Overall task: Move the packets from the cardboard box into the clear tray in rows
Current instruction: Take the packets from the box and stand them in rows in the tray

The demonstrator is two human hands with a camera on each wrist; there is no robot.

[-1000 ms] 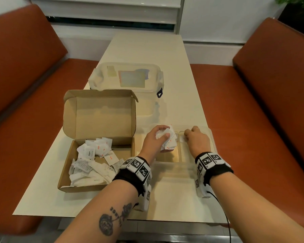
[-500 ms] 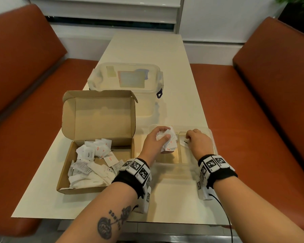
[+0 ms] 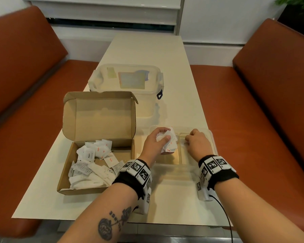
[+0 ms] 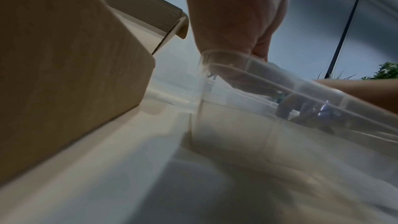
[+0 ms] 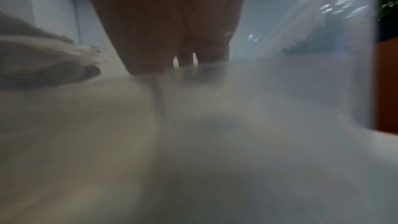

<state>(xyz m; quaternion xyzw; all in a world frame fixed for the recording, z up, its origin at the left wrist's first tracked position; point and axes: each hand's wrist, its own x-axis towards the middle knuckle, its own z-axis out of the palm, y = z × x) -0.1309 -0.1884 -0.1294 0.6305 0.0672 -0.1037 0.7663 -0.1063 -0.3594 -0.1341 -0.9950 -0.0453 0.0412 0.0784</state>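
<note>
The open cardboard box [image 3: 98, 113] stands on the left with a heap of white packets [image 3: 91, 163] in its base. Right of it lies the clear tray [image 3: 213, 142], split into compartments. My left hand [image 3: 162, 135] hovers over the tray's left compartment and grips a bunch of packets [image 3: 172, 145]. My right hand [image 3: 189, 139] reaches down into the right compartment with curled fingers that pinch a single small packet [image 3: 183, 144], mostly hidden. The right wrist view is blurred, with the fingers [image 5: 185, 54] down at the tray floor. The left wrist view looks past the tray rim [image 4: 280, 81] beside the box wall [image 4: 64, 57].
A large clear lidded container [image 3: 128, 79] stands behind the box on the cream table [image 3: 147, 50]. Orange benches [image 3: 253, 102] flank the table on both sides. The table's near edge runs just under my wrists.
My right hand has drawn slightly nearer and lower inside the tray's right compartment. My left hand has stayed over the tray with its bunch of packets.
</note>
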